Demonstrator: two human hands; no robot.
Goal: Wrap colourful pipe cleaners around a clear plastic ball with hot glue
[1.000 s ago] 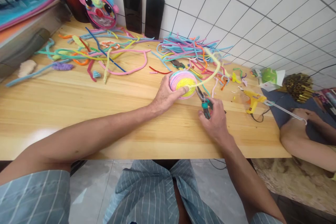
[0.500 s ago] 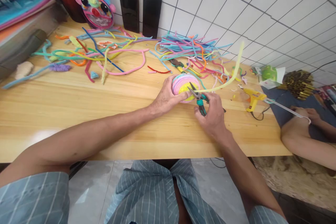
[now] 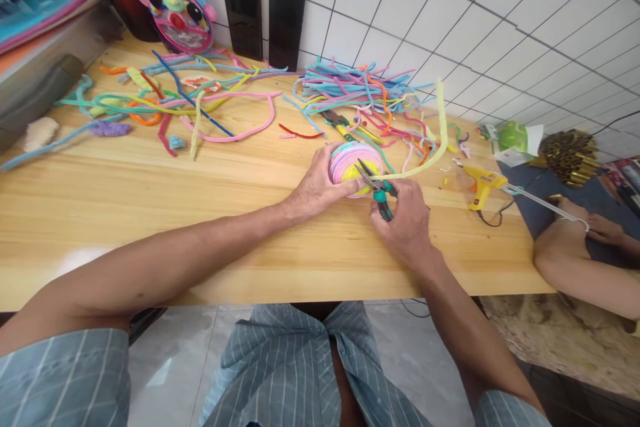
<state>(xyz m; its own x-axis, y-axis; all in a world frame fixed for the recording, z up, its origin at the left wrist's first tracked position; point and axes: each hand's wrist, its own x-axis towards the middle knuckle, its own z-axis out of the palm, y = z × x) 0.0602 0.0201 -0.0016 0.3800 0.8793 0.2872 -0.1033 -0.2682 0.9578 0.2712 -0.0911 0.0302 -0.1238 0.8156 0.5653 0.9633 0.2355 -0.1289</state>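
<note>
The left hand is curled round the left edge of a pastel chenille coil over the table; rightward, needle-nose pliers slant up-left across it, handles clasped in the right hand, nearest the trailing yellow stem.

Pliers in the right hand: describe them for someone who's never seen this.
Over the wooden table, find the right hand. It grips the pliers, tips over the round pink-and-yellow coil. Teal-and-black handles set them apart from the yellow-handled tool lying behind.
</note>
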